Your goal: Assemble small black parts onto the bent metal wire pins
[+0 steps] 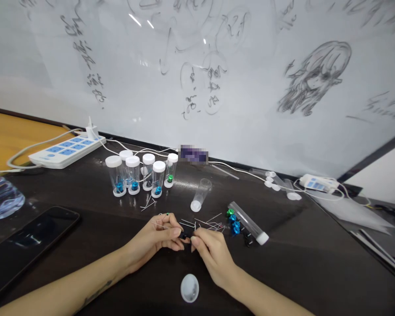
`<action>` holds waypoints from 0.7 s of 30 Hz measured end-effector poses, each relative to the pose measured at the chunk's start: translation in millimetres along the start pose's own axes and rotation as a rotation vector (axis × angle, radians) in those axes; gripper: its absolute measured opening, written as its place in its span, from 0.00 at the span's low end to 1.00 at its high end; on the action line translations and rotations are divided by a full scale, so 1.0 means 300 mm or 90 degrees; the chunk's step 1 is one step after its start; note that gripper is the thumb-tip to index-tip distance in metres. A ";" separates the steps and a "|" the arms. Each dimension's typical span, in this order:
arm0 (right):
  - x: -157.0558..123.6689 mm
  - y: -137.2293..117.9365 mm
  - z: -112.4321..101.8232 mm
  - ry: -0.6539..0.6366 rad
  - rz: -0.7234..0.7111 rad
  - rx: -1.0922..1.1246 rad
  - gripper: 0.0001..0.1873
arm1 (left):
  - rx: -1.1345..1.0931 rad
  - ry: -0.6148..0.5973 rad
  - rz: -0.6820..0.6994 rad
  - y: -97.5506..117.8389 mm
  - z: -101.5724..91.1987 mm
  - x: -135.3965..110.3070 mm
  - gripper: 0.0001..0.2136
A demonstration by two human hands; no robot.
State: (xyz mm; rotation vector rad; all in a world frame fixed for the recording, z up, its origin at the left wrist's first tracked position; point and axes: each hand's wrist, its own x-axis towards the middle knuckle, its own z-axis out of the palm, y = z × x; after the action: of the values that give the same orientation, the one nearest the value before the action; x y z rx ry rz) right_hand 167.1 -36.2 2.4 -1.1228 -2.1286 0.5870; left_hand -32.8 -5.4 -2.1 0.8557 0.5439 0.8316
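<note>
My left hand (159, 239) and my right hand (212, 252) meet over the dark table (303, 259), both pinching one small black part (185, 236) between thumb and fingertips. Thin metal pins (204, 224) lie scattered just beyond my fingers. To the right of them sit blue and green metal knobs (233, 221) beside a clear tube (248, 224) lying on its side. A white cap (189, 288) lies close in front of my wrists.
Several capped clear vials (141, 174) stand upright behind my hands, with an open vial (200, 194) lying near them. A phone (26, 245) and water bottle (0, 193) sit at left. A power strip (67, 149) and cables run along the whiteboard (217, 66).
</note>
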 end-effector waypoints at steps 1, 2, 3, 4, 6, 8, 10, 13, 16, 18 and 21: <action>-0.001 0.000 0.000 0.003 0.001 0.002 0.18 | -0.002 0.002 0.001 0.000 0.000 0.000 0.08; -0.002 -0.001 0.001 0.009 0.006 0.009 0.16 | -0.004 0.005 0.002 0.000 0.000 0.000 0.08; -0.002 -0.002 0.001 0.018 0.013 0.019 0.12 | -0.004 0.008 0.003 0.001 0.001 0.000 0.08; -0.003 -0.004 0.002 0.026 0.020 0.028 0.09 | -0.004 0.011 0.005 0.001 0.001 0.000 0.08; -0.003 -0.007 0.004 0.030 0.023 0.029 0.08 | -0.002 0.013 0.007 0.001 0.002 -0.001 0.08; -0.002 -0.008 0.004 0.021 0.012 0.002 0.08 | 0.006 0.010 0.006 0.000 0.002 -0.001 0.08; 0.000 -0.007 0.002 0.003 0.003 -0.024 0.11 | 0.018 0.003 0.006 -0.003 0.003 -0.001 0.08; 0.002 -0.002 0.000 -0.026 -0.004 -0.040 0.20 | 0.040 -0.015 0.007 -0.008 0.004 -0.003 0.08; 0.000 0.002 0.001 -0.029 -0.004 -0.040 0.19 | 0.045 -0.017 0.007 -0.010 0.003 -0.004 0.08; -0.002 0.004 0.005 -0.007 -0.005 -0.029 0.12 | 0.035 -0.006 0.007 -0.009 0.001 -0.004 0.07; -0.006 0.007 0.011 0.035 -0.025 0.004 0.05 | 0.023 0.008 0.010 -0.008 -0.003 -0.001 0.07</action>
State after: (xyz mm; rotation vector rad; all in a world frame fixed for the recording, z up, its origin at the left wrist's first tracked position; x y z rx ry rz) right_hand 166.7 -36.7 -1.7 -1.0794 -2.0960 0.5392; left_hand -32.5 -6.2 -4.5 0.8884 0.5657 0.8441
